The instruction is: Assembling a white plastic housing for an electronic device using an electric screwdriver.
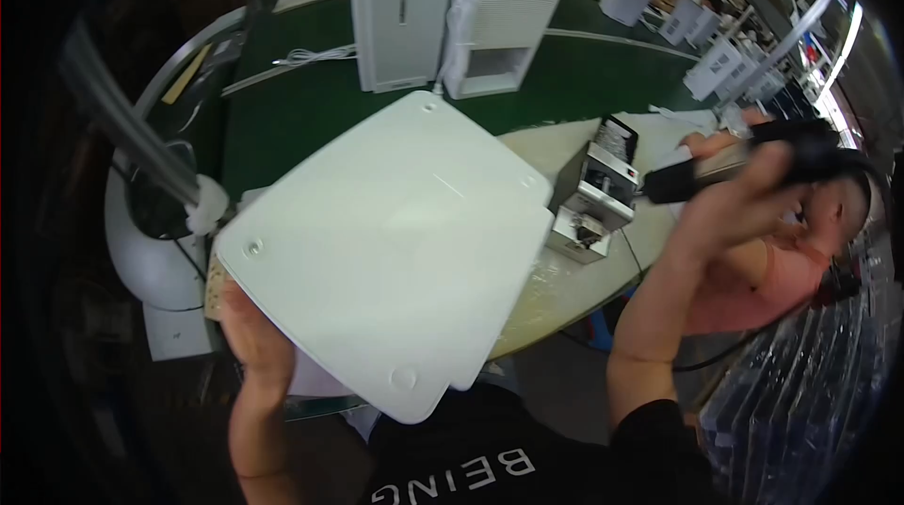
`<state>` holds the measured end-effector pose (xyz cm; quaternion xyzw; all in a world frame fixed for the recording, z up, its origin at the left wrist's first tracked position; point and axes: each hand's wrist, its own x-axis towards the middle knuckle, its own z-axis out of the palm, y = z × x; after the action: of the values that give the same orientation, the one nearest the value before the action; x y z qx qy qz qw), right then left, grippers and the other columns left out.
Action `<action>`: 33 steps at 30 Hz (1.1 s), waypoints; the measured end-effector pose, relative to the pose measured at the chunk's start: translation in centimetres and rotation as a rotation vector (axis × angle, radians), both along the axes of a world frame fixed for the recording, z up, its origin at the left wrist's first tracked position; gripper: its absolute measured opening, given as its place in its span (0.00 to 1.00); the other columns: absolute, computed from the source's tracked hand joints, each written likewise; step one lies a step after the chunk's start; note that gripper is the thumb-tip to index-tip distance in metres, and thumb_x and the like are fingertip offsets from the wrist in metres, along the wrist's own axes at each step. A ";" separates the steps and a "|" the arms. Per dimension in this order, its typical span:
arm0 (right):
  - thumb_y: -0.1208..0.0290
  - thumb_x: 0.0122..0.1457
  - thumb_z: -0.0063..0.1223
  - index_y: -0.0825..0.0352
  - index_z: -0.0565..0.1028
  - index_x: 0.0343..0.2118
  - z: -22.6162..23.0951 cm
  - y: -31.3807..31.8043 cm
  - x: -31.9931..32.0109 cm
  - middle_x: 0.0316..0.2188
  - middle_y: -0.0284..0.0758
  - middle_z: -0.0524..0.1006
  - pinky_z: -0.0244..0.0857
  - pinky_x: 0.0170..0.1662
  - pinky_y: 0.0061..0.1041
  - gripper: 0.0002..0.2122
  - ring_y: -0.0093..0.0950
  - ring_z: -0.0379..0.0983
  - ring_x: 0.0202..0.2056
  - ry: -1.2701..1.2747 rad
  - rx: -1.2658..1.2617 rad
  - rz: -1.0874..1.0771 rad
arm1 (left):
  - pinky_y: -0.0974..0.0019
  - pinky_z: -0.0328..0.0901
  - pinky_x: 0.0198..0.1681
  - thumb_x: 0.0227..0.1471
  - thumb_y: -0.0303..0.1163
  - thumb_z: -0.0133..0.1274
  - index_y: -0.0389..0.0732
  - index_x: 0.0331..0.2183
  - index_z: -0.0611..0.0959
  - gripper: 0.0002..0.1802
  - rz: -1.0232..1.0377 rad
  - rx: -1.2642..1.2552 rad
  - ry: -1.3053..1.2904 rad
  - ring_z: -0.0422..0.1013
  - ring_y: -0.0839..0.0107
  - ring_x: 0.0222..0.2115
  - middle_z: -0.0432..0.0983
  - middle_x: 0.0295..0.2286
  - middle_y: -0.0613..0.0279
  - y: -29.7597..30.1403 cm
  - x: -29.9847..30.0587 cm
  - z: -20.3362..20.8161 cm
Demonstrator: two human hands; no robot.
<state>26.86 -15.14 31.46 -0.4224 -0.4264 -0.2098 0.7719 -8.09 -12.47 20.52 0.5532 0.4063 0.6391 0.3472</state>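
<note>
"What worries you?"

"I see the white panel (pixel 395 251) mid-frame, the left hand (pixel 258 328) at its lower-left edge; an off-centre push could tip it. At frame right, the right hand (pixel 720 218) wraps a black-nosed tool (pixel 670 183) beside the metal box (pixel 607 187); a swing could knock that."

"What's hidden?"

"The left fingers, so I can't tell how far they're open, and the panel's support. Blur smears the tool: probably a powered driver."

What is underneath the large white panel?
The left hand goes under the panel at its lower-left edge, fingers hidden. A pale surface peeks out beside the hand; anything further beneath is covered.
</note>
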 end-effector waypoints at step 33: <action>0.46 0.63 0.38 0.73 0.60 0.46 -1.8 7.4 -16.5 0.39 0.44 0.72 0.62 0.20 0.17 0.28 0.24 0.71 0.19 -0.215 -0.268 0.840 | 0.56 0.68 0.40 0.45 0.46 0.60 0.39 0.46 0.77 0.29 -0.419 -0.275 1.018 0.74 0.51 0.35 0.77 0.36 0.49 3.7 0.2 -1.5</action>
<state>10.37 -7.79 29.66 -0.2846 -0.6619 0.1360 0.6800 -7.90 -8.76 19.05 0.8101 0.4835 0.1505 0.2956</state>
